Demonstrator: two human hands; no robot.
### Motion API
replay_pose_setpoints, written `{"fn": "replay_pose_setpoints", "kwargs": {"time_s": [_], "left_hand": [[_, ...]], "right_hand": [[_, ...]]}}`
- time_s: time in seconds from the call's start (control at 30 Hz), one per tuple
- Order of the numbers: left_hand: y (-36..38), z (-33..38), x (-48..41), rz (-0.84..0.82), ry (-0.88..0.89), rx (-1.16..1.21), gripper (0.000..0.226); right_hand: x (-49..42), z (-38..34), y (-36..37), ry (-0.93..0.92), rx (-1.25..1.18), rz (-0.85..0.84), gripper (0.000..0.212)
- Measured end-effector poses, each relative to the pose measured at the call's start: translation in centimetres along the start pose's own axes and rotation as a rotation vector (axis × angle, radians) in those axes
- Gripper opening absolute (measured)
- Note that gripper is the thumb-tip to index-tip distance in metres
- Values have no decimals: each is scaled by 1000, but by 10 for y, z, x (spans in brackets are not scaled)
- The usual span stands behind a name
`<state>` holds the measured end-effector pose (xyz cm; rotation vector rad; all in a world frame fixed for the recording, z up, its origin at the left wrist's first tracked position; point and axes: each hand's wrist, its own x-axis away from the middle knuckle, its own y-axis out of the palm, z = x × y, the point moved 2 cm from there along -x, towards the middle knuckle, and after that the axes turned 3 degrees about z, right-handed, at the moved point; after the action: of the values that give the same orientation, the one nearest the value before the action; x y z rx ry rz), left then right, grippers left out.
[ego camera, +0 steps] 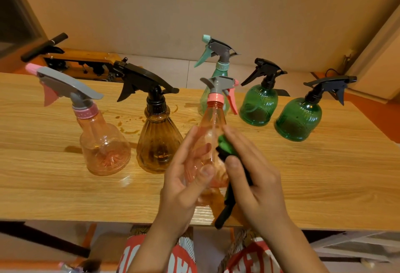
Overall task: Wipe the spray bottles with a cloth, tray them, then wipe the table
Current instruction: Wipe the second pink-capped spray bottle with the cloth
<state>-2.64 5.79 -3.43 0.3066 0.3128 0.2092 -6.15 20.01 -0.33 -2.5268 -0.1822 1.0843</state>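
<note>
my left hand [186, 177] curls round the pink bottle [211, 125], held over the worktop [54, 190] near its front edge; my right hand [257, 184] pinches a green and black cloth [226, 146] against its side. clear smooth plastic, grey trigger [216, 83]. a ribbed amber bottle [159, 142] stands left, on pale wood grain with wet brown spots [129, 131]; beige wall [194, 2] behind.

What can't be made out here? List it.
All in the head view:
- Held bottle: its base is covered by the left hand and the right hand.
- Cloth: mostly under the right hand, so its full size is hidden.
- Teal bottle: its body is behind the held bottle.
- Tray: none in frame.
- Object at the bottom left edge: cut off and blurred.
</note>
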Motion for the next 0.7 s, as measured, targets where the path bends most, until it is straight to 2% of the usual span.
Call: {"fn": "replay_pose_setpoints", "kwargs": {"time_s": [0.1, 0.23, 0.4, 0.53, 0.7], "left_hand": [[0, -1, 0, -15, 4, -38, 79], [6, -1, 2, -55, 19, -111, 79], [1, -1, -1, -1, 18, -74, 84], [2, -5, 2, -52, 23, -52, 69], [2, -2, 2, -55, 27, -36, 62]], "right_hand": [[5, 3, -2, -59, 13, -21, 41], [-5, 17, -5, 210, -81, 145, 44], [13, 4, 9, 83, -8, 117, 41], [5, 16, 0, 236, -96, 161, 40], [3, 10, -5, 177, -116, 150, 39]]}}
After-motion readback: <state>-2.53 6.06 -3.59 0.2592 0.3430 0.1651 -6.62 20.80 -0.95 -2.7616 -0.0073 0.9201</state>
